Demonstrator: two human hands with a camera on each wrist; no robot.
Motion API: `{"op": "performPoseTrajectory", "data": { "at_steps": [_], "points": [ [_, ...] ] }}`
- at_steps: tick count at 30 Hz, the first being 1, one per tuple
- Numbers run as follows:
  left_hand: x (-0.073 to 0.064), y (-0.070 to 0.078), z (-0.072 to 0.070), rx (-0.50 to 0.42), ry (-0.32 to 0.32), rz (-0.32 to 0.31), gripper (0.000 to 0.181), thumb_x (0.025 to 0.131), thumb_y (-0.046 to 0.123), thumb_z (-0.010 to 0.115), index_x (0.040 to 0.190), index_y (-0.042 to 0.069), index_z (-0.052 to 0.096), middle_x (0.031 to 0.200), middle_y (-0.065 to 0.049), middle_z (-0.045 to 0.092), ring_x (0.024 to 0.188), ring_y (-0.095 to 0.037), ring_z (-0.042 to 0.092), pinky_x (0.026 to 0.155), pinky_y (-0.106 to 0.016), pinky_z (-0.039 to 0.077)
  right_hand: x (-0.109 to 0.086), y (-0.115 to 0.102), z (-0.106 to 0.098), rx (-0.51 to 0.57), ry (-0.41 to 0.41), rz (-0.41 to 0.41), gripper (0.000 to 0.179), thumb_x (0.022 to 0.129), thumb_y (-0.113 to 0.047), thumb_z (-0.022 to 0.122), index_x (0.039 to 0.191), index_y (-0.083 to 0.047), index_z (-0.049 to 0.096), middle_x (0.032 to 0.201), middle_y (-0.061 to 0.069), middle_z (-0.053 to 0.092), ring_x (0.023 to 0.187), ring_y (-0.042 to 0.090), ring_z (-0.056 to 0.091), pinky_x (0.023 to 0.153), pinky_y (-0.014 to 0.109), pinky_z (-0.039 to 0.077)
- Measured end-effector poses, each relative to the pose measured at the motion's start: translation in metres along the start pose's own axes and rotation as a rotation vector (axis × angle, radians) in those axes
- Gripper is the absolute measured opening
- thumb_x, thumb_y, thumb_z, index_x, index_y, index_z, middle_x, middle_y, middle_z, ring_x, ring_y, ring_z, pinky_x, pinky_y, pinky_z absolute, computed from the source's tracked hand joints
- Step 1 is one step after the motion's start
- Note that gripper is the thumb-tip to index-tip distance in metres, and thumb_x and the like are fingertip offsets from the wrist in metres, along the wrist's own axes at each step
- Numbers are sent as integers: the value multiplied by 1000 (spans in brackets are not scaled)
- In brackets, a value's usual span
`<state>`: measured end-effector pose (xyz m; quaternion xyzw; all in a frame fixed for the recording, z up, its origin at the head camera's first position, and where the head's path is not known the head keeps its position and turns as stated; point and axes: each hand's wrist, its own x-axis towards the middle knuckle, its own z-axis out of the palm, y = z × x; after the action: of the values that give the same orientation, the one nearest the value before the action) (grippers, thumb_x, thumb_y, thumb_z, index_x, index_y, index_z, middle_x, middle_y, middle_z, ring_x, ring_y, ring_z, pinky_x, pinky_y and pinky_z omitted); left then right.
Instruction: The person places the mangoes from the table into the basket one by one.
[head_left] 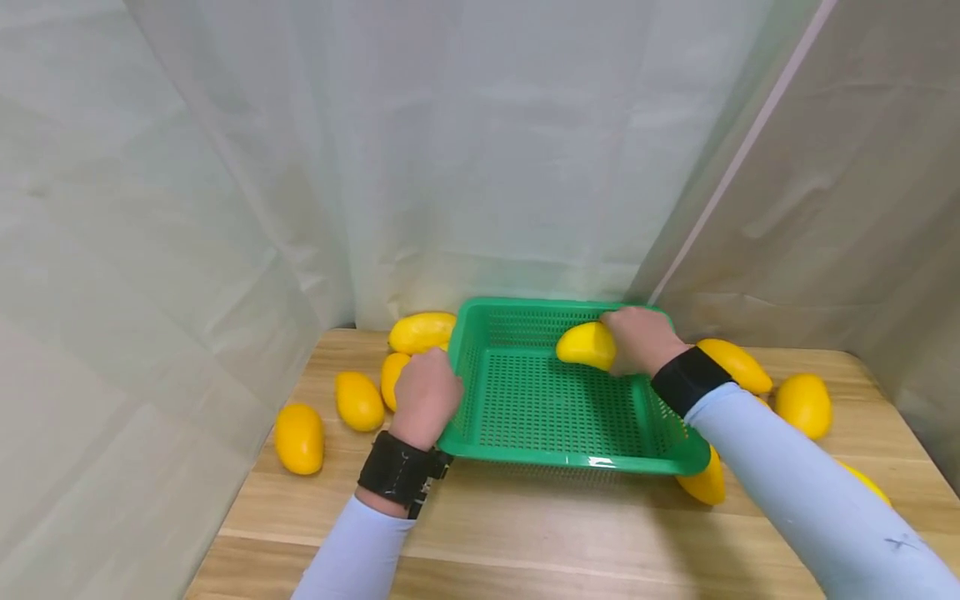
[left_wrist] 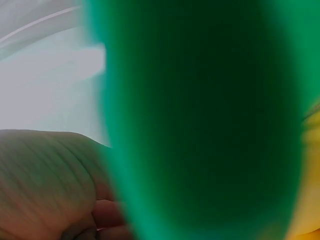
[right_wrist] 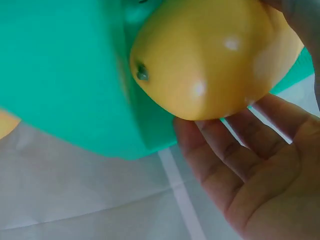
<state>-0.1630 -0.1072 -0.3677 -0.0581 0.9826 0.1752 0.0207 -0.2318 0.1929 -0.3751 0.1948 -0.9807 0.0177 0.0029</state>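
Note:
A green plastic basket [head_left: 555, 400] with a perforated bottom sits in the middle, its near side raised above the table. My left hand [head_left: 427, 396] grips its left rim; in the left wrist view the blurred green wall [left_wrist: 200, 120] hides most of the fingers, which curl in beside the palm [left_wrist: 45, 185]. Over the basket's back right part, my right hand [head_left: 645, 337] holds a yellow mango [head_left: 587, 346]. The right wrist view shows that mango [right_wrist: 210, 60] between the thumb and the fingers [right_wrist: 215, 150], its stem end facing away from the palm.
Left of the basket lie several mangoes, among them one at the back [head_left: 422, 332] and one near the table's left edge [head_left: 299, 439]. More mangoes [head_left: 804, 405] lie to the right, one [head_left: 705, 479] partly under the basket's corner. Pale curtains [head_left: 487, 167] hang behind the wooden table [head_left: 525, 542].

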Motion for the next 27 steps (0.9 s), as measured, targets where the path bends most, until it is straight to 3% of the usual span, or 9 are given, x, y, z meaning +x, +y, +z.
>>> {"op": "performPoseTrajectory", "data": {
  "at_steps": [12,19,27],
  "points": [
    [-1,-1,0,-17,-25,-16,20,87,19,61,73,4,56,62,-10,57,48,-21,54,36,-26,39,7,-11,8,-18,-124,23,52,52,-18,86,96,-6,61,88,9,61,74,23,55,64,39,50],
    [-1,1,0,1,-10,-11,22,86,21,63,74,4,57,63,-10,58,49,-21,55,35,-27,39,4,-15,13,-12,-141,6,50,55,-16,85,97,-5,60,88,10,61,75,23,56,68,40,52],
    [-2,0,-1,3,-8,-11,22,86,20,63,72,4,56,63,-10,57,50,-21,55,36,-26,39,5,-17,15,-9,-161,-23,65,57,-16,86,113,-1,58,97,14,61,83,25,55,74,42,52]
  ]
}}
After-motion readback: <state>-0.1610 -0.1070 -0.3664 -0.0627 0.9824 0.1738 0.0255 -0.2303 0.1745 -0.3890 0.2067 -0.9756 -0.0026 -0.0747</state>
